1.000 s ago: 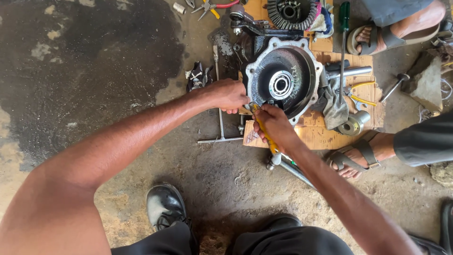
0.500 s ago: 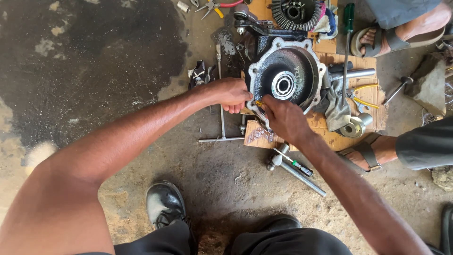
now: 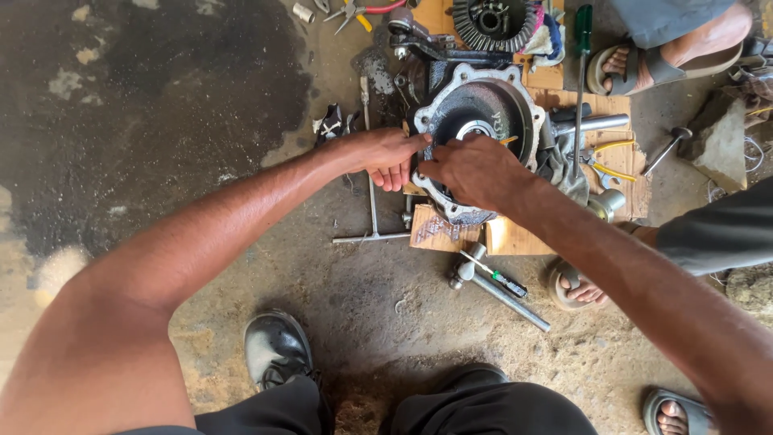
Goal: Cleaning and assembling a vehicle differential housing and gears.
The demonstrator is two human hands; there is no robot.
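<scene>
On wooden boards point(image 3: 515, 238): round dark metal gear housing w/ bolted flange point(image 3: 483, 109). Left hand point(image 3: 385, 155) grips rim, fingers curled. Right hand point(image 3: 473, 171) pressed on housing face; grip can't tell.

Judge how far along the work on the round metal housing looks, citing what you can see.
Done: the round housing lies open, face up on wooden boards, its bearing exposed.
In hand: the left hand steadies its rim; the right hand works on its face.
Left: a big gear and loose tools lie about, unfitted.

Round grey metal gear housing point(image 3: 483, 109), bolt-lug rim, dark inside w/ central bearing, lying face-up on wood blocks.
</scene>
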